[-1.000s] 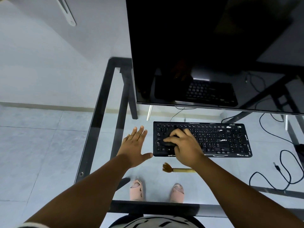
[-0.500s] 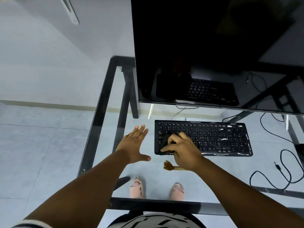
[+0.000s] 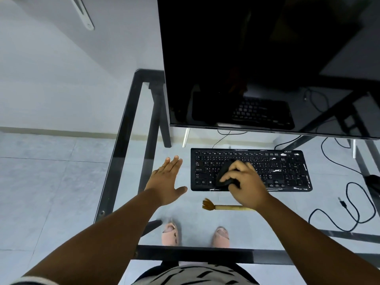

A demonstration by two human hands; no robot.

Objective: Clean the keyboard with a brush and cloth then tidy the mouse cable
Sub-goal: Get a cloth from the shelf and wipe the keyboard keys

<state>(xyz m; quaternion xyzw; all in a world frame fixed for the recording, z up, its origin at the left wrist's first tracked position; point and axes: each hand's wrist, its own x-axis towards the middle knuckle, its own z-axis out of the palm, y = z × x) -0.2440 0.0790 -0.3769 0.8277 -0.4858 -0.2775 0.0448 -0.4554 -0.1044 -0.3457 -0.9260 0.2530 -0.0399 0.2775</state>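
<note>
A black keyboard with white smudges lies on the glass desk below the monitor. My right hand is shut on a dark cloth and presses it onto the keyboard's left-middle keys. My left hand rests flat and open on the glass, just left of the keyboard. A small brush with brown bristles and a pale handle lies on the glass in front of the keyboard, its handle end hidden under my right wrist. The mouse sits at the right edge, its black cable looped loosely.
A large dark monitor stands over the back of the desk, close above the keyboard. The desk's black frame runs along the left and near edges. My feet in pink sandals show through the glass. More cables trail behind the monitor at right.
My right hand has slid the cloth to the right along the keyboard, from its left end toward the middle. My left hand has stayed flat on the glass.
</note>
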